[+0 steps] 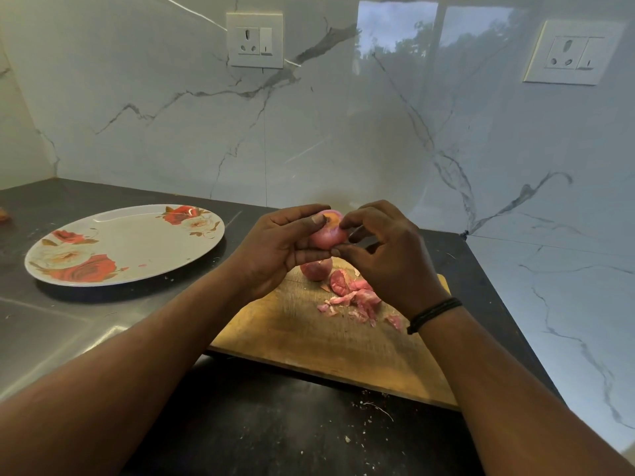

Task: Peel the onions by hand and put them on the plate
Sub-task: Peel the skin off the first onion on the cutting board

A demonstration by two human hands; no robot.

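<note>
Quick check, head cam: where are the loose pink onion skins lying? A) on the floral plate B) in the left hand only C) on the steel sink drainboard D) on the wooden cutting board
D: the pile of pink onion skins lies on the wooden cutting board, beside a second pink onion; the white floral plate holds no onion, only a tiny pink fleck.

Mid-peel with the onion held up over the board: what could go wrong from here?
The onion is gripped in the air by the left hand while the right hand picks at its top; it may slip and drop onto the second onion. The peel scraps could scatter off the cutting board. The plate sits well left, a long carry.
</note>
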